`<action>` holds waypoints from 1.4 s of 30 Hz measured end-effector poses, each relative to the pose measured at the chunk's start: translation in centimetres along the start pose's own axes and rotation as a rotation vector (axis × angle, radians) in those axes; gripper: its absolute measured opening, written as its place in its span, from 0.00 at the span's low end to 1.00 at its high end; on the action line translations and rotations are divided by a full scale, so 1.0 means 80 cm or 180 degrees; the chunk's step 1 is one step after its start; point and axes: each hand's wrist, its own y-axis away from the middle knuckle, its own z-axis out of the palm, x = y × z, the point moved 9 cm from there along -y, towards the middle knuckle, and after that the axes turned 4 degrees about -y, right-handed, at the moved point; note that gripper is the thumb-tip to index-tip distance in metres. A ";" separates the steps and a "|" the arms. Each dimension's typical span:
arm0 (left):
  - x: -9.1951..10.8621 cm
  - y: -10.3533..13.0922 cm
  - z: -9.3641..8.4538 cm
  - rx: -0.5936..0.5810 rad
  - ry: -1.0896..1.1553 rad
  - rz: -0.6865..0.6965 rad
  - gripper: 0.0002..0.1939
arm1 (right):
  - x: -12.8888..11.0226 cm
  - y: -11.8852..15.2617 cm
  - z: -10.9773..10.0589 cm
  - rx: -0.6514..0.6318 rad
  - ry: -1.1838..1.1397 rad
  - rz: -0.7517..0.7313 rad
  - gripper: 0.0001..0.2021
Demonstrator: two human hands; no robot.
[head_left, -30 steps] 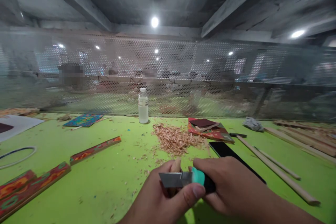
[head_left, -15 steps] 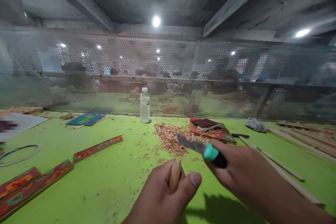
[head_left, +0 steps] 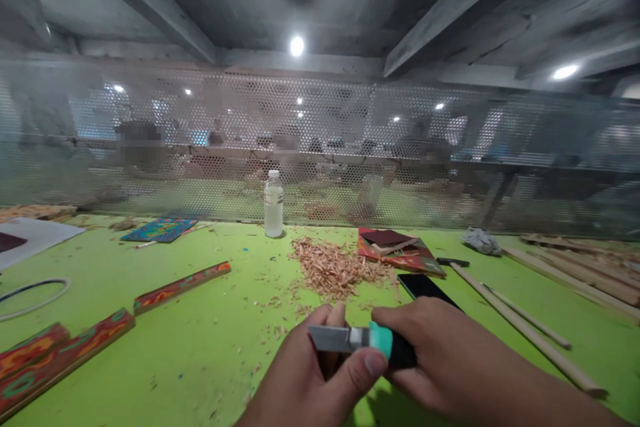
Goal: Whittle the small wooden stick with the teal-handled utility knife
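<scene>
My left hand [head_left: 315, 373] is closed around a short piece of wood [head_left: 338, 313], whose pale tip pokes out above the fingers. In my right hand [head_left: 425, 343] is a knife [head_left: 383, 340] with a black and teal handle. Its broad blade points left and lies across the wood, over the left hand's fingers and just above the thumb. Whether the edge bites into the wood cannot be seen. Beyond both hands a heap of wood shavings [head_left: 335, 267] covers part of the green table [head_left: 200, 347].
A bottle [head_left: 273, 207] stands behind the shavings. Sandpaper [head_left: 390, 238] lies on a red painted board [head_left: 425, 260], near a black phone [head_left: 427, 288]. A hammer [head_left: 525, 327] and wooden strips [head_left: 590, 270] are at right. Painted strips [head_left: 70, 353] lie left. Perforated screen [head_left: 320, 180] behind.
My right hand has brought the knife down and to the left, from above the shavings onto the wood in my left hand. The phone has come into view behind it.
</scene>
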 end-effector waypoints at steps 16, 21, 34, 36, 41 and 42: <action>-0.001 0.002 -0.007 0.0189 -0.0536 -0.0002 0.25 | 0.020 0.009 -0.050 0.1264 0.0860 0.0262 0.08; -0.013 0.001 -0.007 0.0149 -0.0413 0.0062 0.24 | 0.024 -0.001 -0.036 0.0460 0.0441 0.0377 0.07; -0.021 0.003 -0.005 0.0376 0.0108 0.0088 0.24 | 0.011 0.000 0.001 -0.0276 0.0045 0.0496 0.03; -0.024 0.005 -0.006 0.0481 0.0262 0.0001 0.26 | 0.011 0.000 0.002 -0.0285 0.0122 0.0527 0.03; -0.024 0.008 -0.007 0.0511 0.0140 0.0025 0.25 | 0.007 0.007 0.002 -0.0053 0.0420 0.0549 0.02; -0.022 0.008 -0.009 0.0508 -0.0038 0.0055 0.24 | 0.008 0.008 0.001 0.0024 0.0462 0.0540 0.03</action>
